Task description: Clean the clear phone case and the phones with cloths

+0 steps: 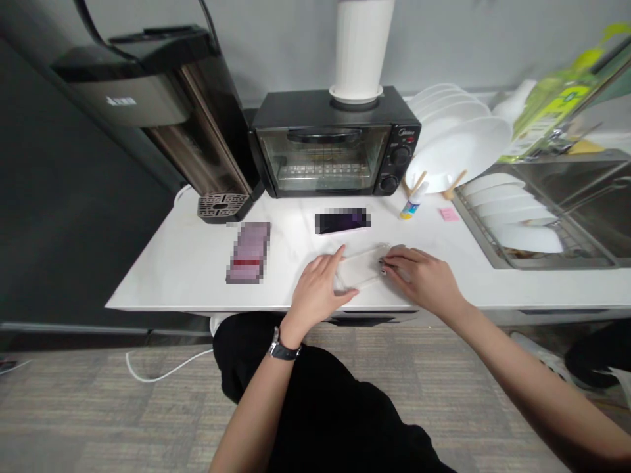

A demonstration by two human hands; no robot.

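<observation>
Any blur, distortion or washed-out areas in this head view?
Head view, upper right: green bottle smeared; head view, left: dispenser leaning, likely lens distortion; head view, countertop: purple item and dark item pixelated, clear flat item faint against the white surface.

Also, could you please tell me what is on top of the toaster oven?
A white ribbed pot on a saucer stands on the toaster oven; the oven's surface beneath the saucer is covered.

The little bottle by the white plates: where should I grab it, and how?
I'd grip the little bottle around its labelled middle, coming from the front. It seems to stand upright, and its slim body should fit between thumb and fingertips; the oven and white plates are behind it.
</observation>
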